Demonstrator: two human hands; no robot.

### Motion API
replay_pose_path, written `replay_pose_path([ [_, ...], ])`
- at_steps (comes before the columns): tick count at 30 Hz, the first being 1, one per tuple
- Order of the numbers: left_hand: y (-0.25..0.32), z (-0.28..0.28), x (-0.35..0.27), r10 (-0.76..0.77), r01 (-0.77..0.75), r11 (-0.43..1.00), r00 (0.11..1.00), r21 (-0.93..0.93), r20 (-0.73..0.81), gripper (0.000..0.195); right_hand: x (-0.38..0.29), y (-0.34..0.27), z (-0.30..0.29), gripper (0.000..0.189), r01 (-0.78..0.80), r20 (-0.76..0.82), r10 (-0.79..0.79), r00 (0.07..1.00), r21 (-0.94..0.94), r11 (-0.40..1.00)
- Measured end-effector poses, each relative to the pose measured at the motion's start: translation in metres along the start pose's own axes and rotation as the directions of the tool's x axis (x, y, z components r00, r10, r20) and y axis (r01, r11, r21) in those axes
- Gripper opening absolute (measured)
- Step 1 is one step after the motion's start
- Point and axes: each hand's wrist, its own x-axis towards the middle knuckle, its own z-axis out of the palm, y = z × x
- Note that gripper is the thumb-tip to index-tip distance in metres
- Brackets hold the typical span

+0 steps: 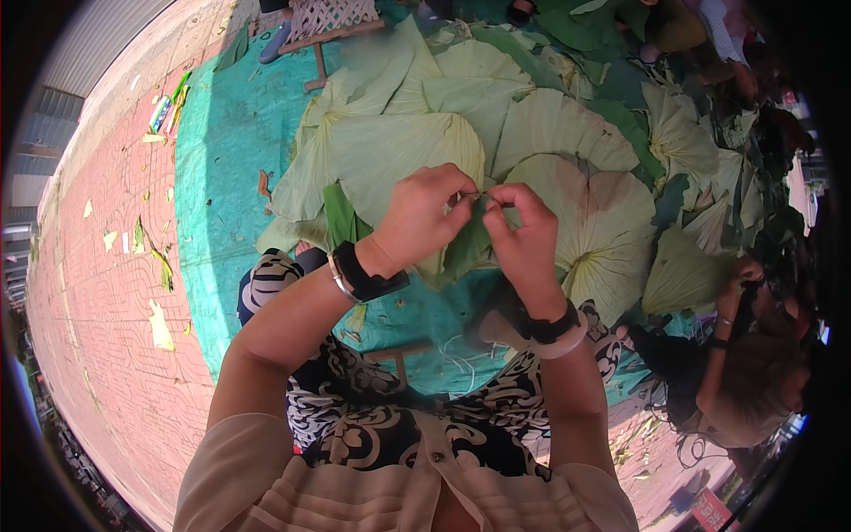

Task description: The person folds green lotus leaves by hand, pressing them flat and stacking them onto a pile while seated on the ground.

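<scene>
My left hand (429, 203) and my right hand (525, 216) meet over a heap of lotus leaves. Both pinch a thin strand (475, 195) between thumb and fingertips; its material is too small to tell. Directly below the fingers spreads a broad pale lotus leaf (412, 146), underside up. Another round leaf (598, 239) with a brownish patch and radiating veins lies beside my right hand. Between and below my hands hangs a darker green leaf (465, 249), and a folded bright green piece (340, 213) pokes out left of my left wrist.
The leaves rest on a green tarp (226, 199) over red paving (113, 266) with leaf scraps. A low woven-seat stool (329, 26) stands at the far side. Other people sit around the heap, one person's hand (748, 269) at the right. White string (465, 356) lies near my knees.
</scene>
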Motion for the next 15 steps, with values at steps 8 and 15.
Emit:
replay_pose_path([
  [8,0.0015,-0.0055,-0.0021,-0.04,0.04,0.999,0.999,-0.01,0.005,0.012,0.0003,0.0031,0.001,0.013,0.006,-0.027,-0.006,1.0,-0.004,1.0],
  [15,0.0027,-0.0062,-0.002,-0.054,0.054,0.999,0.999,-0.006,0.003,0.01,-0.0011,0.0063,0.0016,0.017,-0.043,-0.008,0.043,0.999,-0.004,0.999],
])
